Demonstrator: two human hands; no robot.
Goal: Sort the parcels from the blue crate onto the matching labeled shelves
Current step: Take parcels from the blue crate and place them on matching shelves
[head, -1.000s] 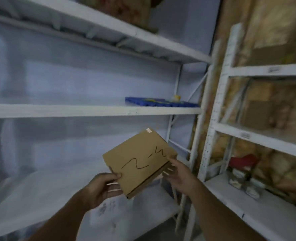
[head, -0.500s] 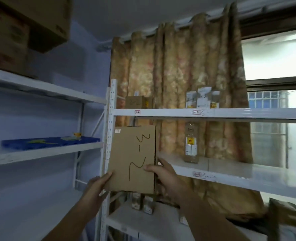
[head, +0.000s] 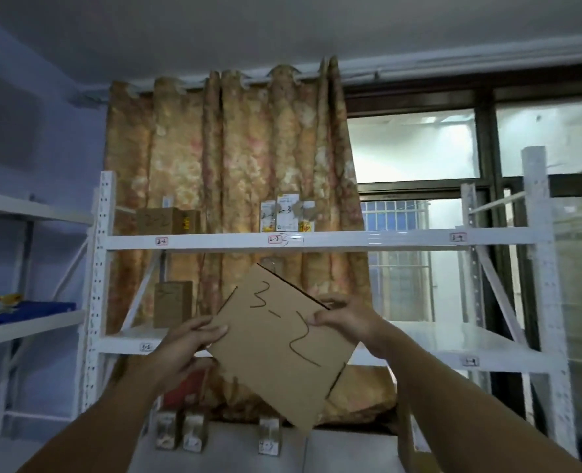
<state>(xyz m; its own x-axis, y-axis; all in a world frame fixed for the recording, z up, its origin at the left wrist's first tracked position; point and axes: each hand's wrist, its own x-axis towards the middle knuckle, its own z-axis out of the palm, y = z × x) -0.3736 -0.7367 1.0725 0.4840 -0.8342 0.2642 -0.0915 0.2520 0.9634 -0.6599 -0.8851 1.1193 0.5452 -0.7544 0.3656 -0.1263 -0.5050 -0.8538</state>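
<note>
A flat parcel (head: 279,349) marked "3-2" was gripped at its left edge by the left hand (head: 184,349) and pinched at its upper right edge by the right hand (head: 347,322), tilted. Beyond both hands a white rack (head: 317,241) was seen, boxes (head: 172,303) standing left of the parcel.

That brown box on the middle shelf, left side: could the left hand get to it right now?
Probably not straight away: the left hand and right hand both grip the flat parcel. The path to the box looks open, though.

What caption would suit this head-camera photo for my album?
Both hands, left and right, hold a flat cardboard parcel marked "3-2" before white labeled shelves.
</note>
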